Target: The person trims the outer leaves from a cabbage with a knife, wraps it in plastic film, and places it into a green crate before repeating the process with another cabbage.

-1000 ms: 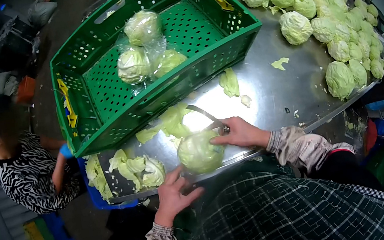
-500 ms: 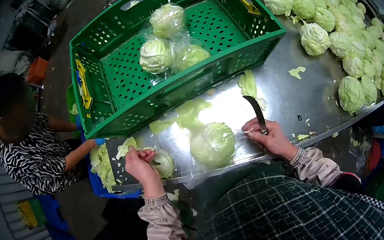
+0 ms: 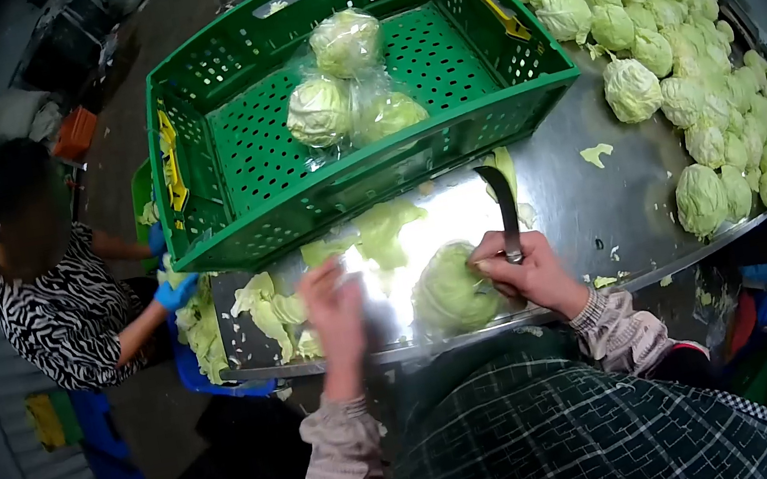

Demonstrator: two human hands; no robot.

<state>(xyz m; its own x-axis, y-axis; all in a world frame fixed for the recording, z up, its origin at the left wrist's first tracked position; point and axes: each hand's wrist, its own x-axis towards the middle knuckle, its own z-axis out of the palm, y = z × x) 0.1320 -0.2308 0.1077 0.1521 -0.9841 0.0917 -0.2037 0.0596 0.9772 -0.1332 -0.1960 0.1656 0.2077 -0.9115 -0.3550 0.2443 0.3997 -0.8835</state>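
Note:
My right hand (image 3: 539, 272) is closed around a curved knife (image 3: 505, 204), its blade pointing up and away from me. The fingers of that hand are right at the side of a pale green cabbage (image 3: 454, 294) on the metal table, close to the near edge. My left hand (image 3: 333, 304) is raised to the left of this cabbage, its fingers smeared by motion. Beneath and beside it lie loose cabbage leaves (image 3: 270, 309). Flattened leaves (image 3: 385, 234) rest on the table beyond the cabbage.
A green crate (image 3: 373, 175) holding several cabbages in clear plastic (image 3: 319, 113) stands across the table (image 3: 588, 215). Heaped cabbages (image 3: 680, 68) cover the right side. At left, a person in blue gloves (image 3: 177, 292) works beside a blue bin (image 3: 191, 371) with leaves.
My left hand has moved right, away from the leaves. My right hand has come against the cabbage, which sits slightly further right. The co-worker's gloved hand has moved left.

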